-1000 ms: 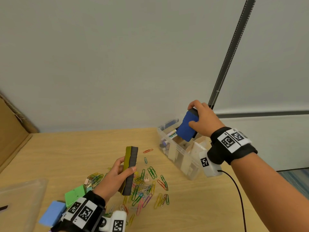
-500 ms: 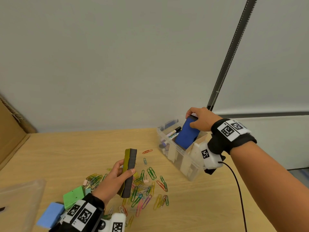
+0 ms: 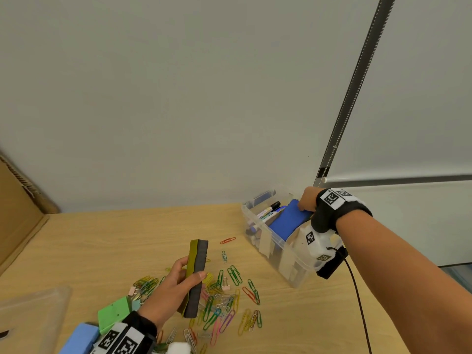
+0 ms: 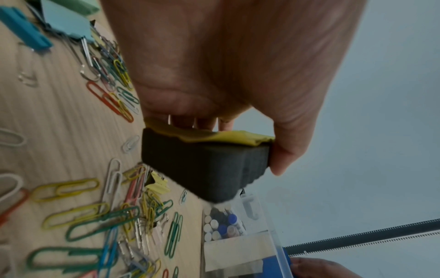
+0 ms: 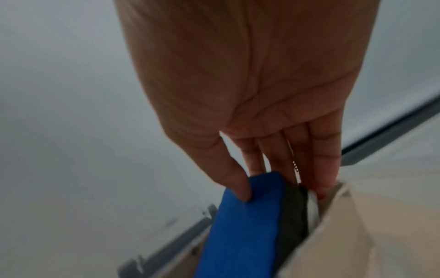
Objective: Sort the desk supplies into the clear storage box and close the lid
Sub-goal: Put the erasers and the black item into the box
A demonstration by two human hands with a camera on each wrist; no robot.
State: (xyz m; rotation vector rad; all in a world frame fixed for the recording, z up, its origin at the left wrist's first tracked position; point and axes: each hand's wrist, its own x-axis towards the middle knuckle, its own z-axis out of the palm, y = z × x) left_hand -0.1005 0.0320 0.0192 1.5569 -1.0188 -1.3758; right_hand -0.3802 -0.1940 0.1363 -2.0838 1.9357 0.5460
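Observation:
The clear storage box [image 3: 277,242] stands on the desk at the right, with markers [image 3: 269,212] in its far compartment. My right hand [image 3: 305,203] pinches the top end of a blue eraser [image 3: 287,221] [image 5: 240,225] that stands tilted inside the box beside a cardboard divider [image 5: 369,235]. My left hand [image 3: 176,282] grips a yellow-and-dark-grey eraser [image 3: 196,274] [image 4: 204,165] above the scattered coloured paper clips [image 3: 229,302]. The clear lid [image 3: 28,320] lies at the desk's front left.
A green block [image 3: 112,312] and a light blue block [image 3: 80,338] lie near my left wrist. A single red paper clip [image 3: 227,240] lies between the pile and the box. A cardboard panel [image 3: 18,215] leans at the far left. A black cable [image 3: 360,307] trails from my right wrist.
My right hand has lowered the blue eraser from above the box down into it. The left hand with the yellow-and-grey eraser has hardly moved.

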